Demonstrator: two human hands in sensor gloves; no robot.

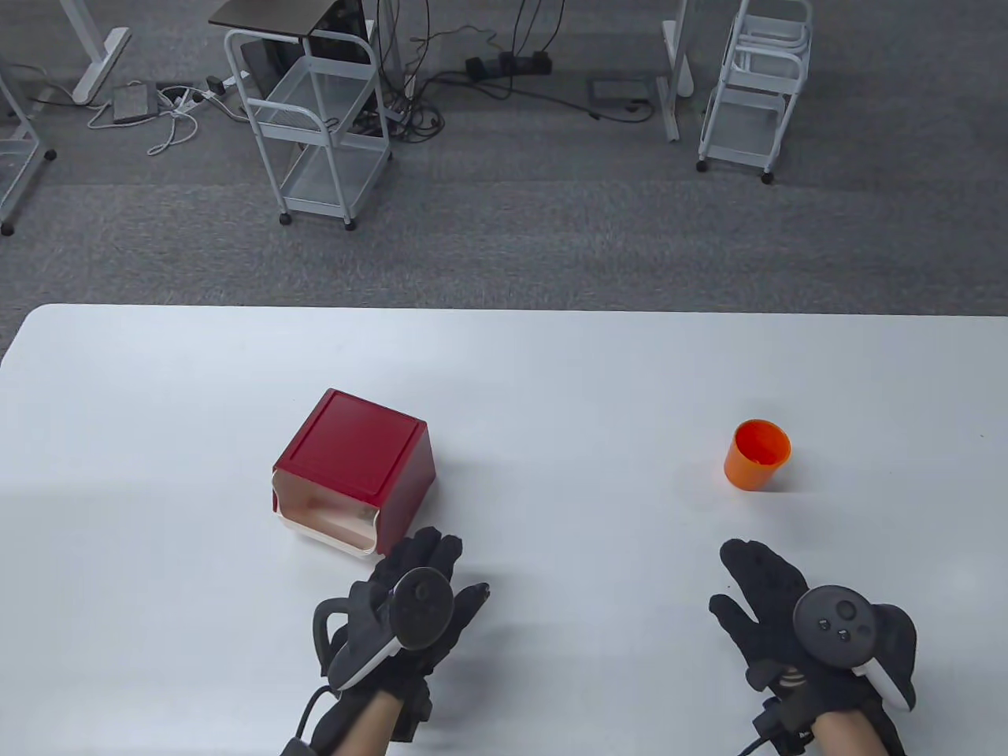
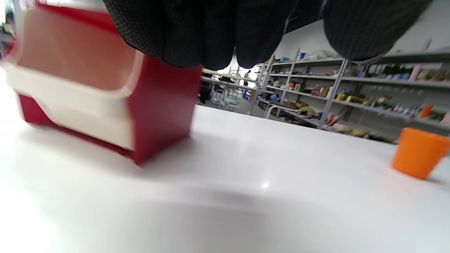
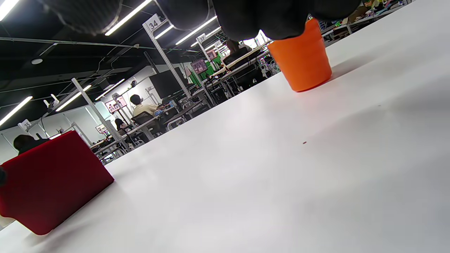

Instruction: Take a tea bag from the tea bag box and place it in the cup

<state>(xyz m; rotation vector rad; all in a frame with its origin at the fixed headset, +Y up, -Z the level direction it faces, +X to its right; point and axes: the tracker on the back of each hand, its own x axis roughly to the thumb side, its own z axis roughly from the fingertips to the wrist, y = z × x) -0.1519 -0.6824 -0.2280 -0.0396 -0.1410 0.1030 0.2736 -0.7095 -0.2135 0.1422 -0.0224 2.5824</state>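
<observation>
A red tea bag box (image 1: 356, 465) with a cream flip front stands left of the table's middle; its front faces me and looks closed. It shows in the left wrist view (image 2: 105, 91) and the right wrist view (image 3: 49, 182). An orange cup (image 1: 756, 454) stands upright at the right, also in the left wrist view (image 2: 418, 151) and the right wrist view (image 3: 302, 59). My left hand (image 1: 425, 575) lies open and empty just in front of the box's right front corner. My right hand (image 1: 756, 587) is open and empty, in front of the cup. No tea bag shows.
The white table (image 1: 551, 370) has its far edge beyond the box and cup. Behind it on the grey floor stand wire carts (image 1: 319, 126) and cables.
</observation>
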